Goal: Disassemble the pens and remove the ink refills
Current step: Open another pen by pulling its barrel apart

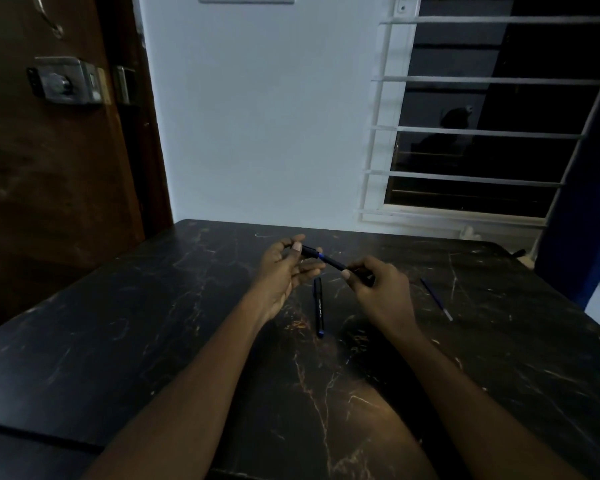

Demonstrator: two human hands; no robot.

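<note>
Both of my hands hold one black pen (326, 258) with a blue ring above the dark marble table (153, 323). My left hand (284, 268) pinches its upper left end between thumb and fingers. My right hand (374, 285) grips its lower right end with curled fingers. A second black pen (318, 306) with a blue tip lies on the table just below and between my hands. A thin blue ink refill (436, 298) with a pale tip lies on the table to the right of my right hand.
A white wall stands behind the table's far edge. A brown door with a metal lock (65, 81) is at the left. A barred window (482, 133) is at the right, with a blue curtain (582, 220) beside it.
</note>
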